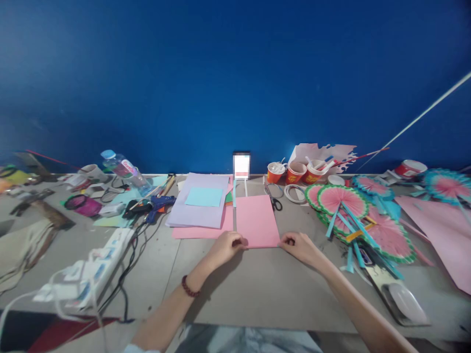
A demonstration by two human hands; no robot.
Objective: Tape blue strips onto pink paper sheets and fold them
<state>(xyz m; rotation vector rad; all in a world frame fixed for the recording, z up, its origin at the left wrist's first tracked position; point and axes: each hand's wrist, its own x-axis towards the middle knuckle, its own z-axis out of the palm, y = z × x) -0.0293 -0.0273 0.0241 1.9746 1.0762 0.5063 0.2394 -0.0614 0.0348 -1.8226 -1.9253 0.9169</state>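
While the left hand [230, 245] pinches the near left corner of the pink paper [257, 220], the right hand [297, 246] pinches its near right corner, and the other fingers are curled, partly hidden. This smooth rectangle lies flat, nearer to the back edge of the bench [253, 294]. Beside it, the scissors [276, 204] show mainly their handles. Toward the bench's right edge, pleated round fans [342, 201] overlap, hiding parts of each other.

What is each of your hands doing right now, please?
Left hand: closed, fingertips pinching the near left corner of the pink paper.
Right hand: closed, fingertips pinching the same paper's near right corner.
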